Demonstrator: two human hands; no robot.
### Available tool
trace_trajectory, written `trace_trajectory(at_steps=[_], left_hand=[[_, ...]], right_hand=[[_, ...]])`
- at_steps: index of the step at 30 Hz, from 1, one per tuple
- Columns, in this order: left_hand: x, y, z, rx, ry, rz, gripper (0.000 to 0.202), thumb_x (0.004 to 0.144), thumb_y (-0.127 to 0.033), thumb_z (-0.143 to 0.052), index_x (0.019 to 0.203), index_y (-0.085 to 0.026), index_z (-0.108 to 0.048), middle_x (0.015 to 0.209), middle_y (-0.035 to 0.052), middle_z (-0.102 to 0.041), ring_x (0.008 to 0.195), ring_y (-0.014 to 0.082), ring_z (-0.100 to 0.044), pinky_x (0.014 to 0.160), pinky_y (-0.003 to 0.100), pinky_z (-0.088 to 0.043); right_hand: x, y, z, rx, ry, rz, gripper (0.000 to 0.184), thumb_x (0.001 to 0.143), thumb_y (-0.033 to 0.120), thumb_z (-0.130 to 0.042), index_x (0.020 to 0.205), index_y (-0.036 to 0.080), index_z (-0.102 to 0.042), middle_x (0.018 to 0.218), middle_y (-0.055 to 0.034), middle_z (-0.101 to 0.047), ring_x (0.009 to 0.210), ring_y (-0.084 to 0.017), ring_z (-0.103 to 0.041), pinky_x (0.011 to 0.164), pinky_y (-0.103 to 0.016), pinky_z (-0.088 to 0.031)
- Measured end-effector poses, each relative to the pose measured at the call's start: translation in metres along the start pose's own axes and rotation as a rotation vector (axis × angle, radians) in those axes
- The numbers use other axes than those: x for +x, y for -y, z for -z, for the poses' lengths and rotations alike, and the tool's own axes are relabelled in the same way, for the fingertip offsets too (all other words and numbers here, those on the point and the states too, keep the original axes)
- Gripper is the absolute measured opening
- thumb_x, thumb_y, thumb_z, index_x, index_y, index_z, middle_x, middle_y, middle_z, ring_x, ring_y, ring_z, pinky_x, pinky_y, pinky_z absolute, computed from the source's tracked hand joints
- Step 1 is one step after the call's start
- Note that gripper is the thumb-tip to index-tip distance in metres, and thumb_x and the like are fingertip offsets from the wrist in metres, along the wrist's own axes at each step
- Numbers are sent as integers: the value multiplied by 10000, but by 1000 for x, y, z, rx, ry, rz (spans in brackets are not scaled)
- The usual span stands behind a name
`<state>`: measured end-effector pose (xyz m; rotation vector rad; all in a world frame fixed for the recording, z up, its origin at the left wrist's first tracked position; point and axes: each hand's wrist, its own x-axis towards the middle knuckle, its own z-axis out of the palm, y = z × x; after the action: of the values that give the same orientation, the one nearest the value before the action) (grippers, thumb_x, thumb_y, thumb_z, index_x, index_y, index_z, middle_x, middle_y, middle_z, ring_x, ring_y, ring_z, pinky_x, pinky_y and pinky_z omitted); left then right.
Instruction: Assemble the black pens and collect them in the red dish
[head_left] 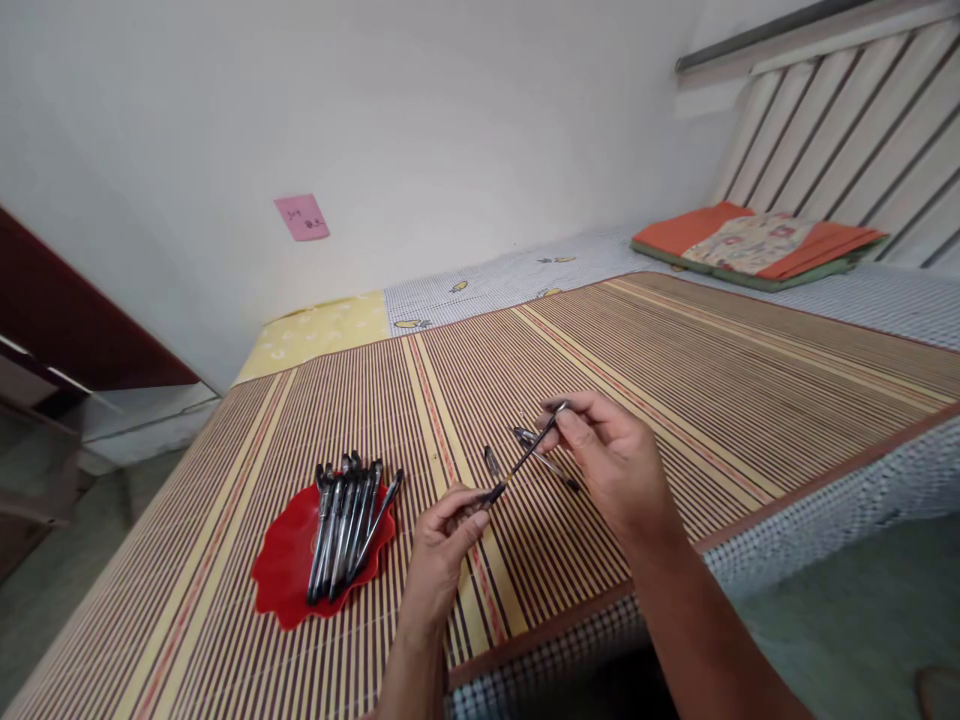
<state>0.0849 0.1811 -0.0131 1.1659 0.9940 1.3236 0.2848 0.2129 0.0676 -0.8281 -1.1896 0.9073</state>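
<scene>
Over the striped mat, my left hand (442,545) pinches a small black pen part (493,494), mostly covered by the fingers. My right hand (611,450) is closed on the upper end of a thin dark pen refill (531,450). The refill slants down to the left, its brass-coloured tip at the black part; whether the tip sits inside it I cannot tell. Behind the hands, a clear pen piece (559,470) and a short black pen cap (491,460) lie on the mat. A red scalloped plate (285,560) left of my left hand bears several clear, black-capped pens (345,530).
The striped mat (360,400) covers a bed with a checked sheet (480,290). Folded orange and green cloth (757,245) lies at the far right, by a white slatted headboard (847,130). A pink note (301,217) is on the wall. The bed's near edge runs below my hands.
</scene>
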Motion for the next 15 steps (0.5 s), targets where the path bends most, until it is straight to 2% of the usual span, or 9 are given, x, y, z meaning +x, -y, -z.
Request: trace_trajectory(at_steps=[3, 6, 10, 15], left_hand=[[-1, -1, -3, -44, -7, 24, 181, 798, -295, -794, 963, -221, -802, 846, 19, -646, 736, 124, -542, 676, 230, -432], [-2, -2, -7, -160, -16, 56, 213, 823, -328, -771, 994, -201, -783, 747, -3, -621, 608, 82, -486, 582, 202, -394], [-2, -9, -9, -309, -15, 127, 273, 773, -362, -812, 961, -171, -760, 658, -15, -609, 487, 49, -423, 469, 175, -322], [-6, -14, -5, -414, 42, 319, 320, 704, -386, -861, 907, -167, -746, 630, -13, -606, 427, 30, -373, 411, 162, -276]], right_hand=[[-4, -1, -7, -44, 197, -58, 150, 937, 296, -623, 1012, 212, -724, 873, -38, -728, 742, -147, -678, 705, -293, -560], [-7, -12, -18, -43, 368, -111, 145, 920, 262, -628, 993, 212, -743, 891, -29, -719, 823, -151, -673, 756, -287, -547], [-7, -31, -28, 19, 467, -194, 160, 906, 269, -636, 982, 202, -760, 886, -23, -716, 859, -153, -663, 815, -295, -522], [-3, -38, -24, 76, 538, -236, 187, 900, 314, -642, 986, 199, -763, 891, -27, -714, 857, -159, -655, 823, -307, -509]])
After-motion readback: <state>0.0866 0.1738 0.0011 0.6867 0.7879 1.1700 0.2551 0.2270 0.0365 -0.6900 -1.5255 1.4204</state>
